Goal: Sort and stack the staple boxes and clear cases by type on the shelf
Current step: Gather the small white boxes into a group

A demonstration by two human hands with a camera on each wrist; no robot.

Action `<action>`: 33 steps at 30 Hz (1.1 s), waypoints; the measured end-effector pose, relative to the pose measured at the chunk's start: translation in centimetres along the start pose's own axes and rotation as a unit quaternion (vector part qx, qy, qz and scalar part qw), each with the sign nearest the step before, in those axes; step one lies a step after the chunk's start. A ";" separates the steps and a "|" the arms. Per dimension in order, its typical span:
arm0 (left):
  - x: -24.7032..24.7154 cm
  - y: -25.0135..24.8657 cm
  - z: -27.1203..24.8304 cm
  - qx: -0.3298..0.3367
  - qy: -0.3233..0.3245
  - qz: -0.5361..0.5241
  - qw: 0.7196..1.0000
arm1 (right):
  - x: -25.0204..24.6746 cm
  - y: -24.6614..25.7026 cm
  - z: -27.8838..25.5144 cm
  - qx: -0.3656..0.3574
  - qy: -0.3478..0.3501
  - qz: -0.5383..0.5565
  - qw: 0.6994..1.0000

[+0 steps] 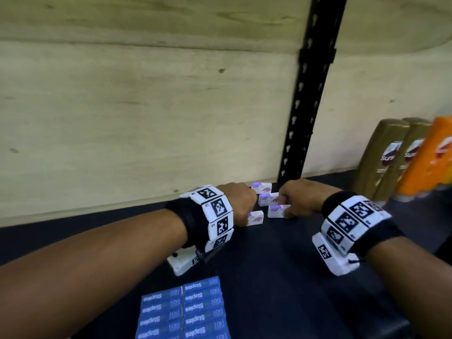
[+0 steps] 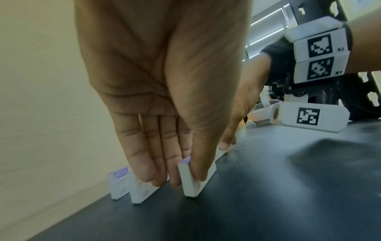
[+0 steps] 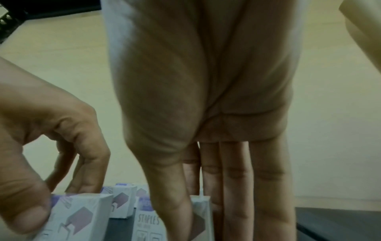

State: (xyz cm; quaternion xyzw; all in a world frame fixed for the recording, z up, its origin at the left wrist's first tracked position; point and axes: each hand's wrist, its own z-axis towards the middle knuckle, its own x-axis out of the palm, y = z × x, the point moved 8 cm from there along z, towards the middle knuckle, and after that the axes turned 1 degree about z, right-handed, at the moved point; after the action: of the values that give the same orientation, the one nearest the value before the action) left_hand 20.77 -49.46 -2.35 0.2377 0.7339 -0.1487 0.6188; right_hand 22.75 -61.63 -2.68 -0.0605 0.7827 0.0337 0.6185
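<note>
**Fingers pinch white boxes, both hands**

Fingers of both hands are clamped on small white staple boxes at the back of the dark shelf (image 1: 281, 277).

Head view: left hand (image 1: 238, 204) knuckles up, nearest white box (image 1: 255, 217) under its fingertips, standing on the shelf. Right hand (image 1: 300, 199) grips a second white box (image 1: 276, 210) just right of it. Two more white boxes stand behind: one (image 1: 267, 198) between the hands, one (image 1: 261, 187) against the plywood back wall (image 1: 146, 106). Blue staple boxes (image 1: 183, 311) lie in two tight columns at the front edge, well apart from the white ones. Black upright (image 1: 305, 94) stands behind the hands. Gold bottles (image 1: 384, 157) and an orange bottle (image 1: 430, 157) stand far right.

Left wrist view: thumb (image 2: 198, 166) on one face of an upright white box (image 2: 195, 181), fingers (image 2: 144, 163) straight down and together on the other side, box touching the shelf. Two more white boxes (image 2: 142, 190) (image 2: 118, 182) stand behind toward the wall. Right hand (image 2: 245, 114) in the background, fingertip down on another box; tagged wristband (image 2: 321, 55) visible.

Right wrist view: right thumb (image 3: 171, 187) and fingers (image 3: 237, 179) straddle a box printed STAPLES (image 3: 148, 223), clamped on it. Left hand (image 3: 41, 146) at lower left pinches its box (image 3: 78, 216) between thumb and curled fingers. Another white box (image 3: 122, 202) stands behind.
</note>
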 end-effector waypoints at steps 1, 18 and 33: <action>-0.1 -0.2 -0.2 0.003 0.003 -0.009 1.000 | -0.1 0.1 -0.3 -0.001 0.003 -0.006 1.000; 1.9 -7.6 -7.7 0.058 0.082 -0.062 0.993 | 3.0 1.0 -12.3 -0.017 0.117 -0.011 0.993; 2.6 -9.5 -8.7 0.057 0.082 -0.005 0.995 | 3.5 0.7 -13.5 -0.022 0.114 0.017 0.993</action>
State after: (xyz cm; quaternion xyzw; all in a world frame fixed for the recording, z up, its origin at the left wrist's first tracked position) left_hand 8.08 -52.58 -3.99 0.2806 0.7738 -0.1731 0.5409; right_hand 8.89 -62.82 -2.94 -0.0645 0.8479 0.0544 0.5235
